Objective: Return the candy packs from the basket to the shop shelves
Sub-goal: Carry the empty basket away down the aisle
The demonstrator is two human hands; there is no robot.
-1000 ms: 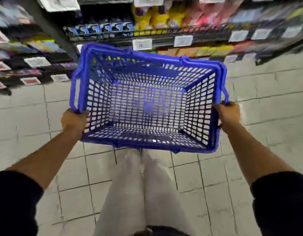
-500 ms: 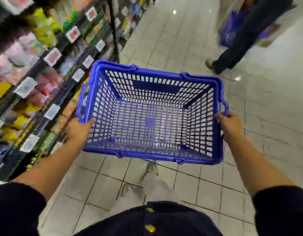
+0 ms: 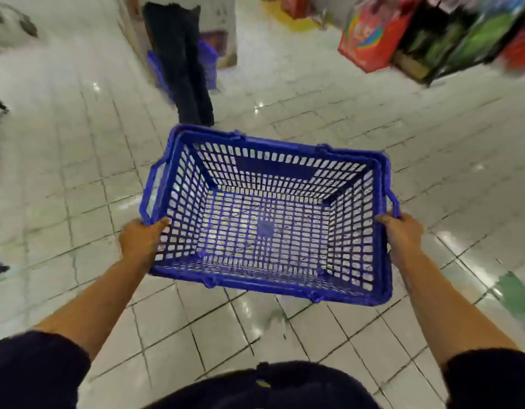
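No text can be read; the red display bag (image 3: 370,33) perhaps bears print, too blurred.

There is only one view, from a camera on the person's head. It looks forward and steeply down over both forearms, so the blue basket (image 3: 267,219) is near and central. The tiled floor (image 3: 358,107) fills the upper part, and the far edges are blurred.
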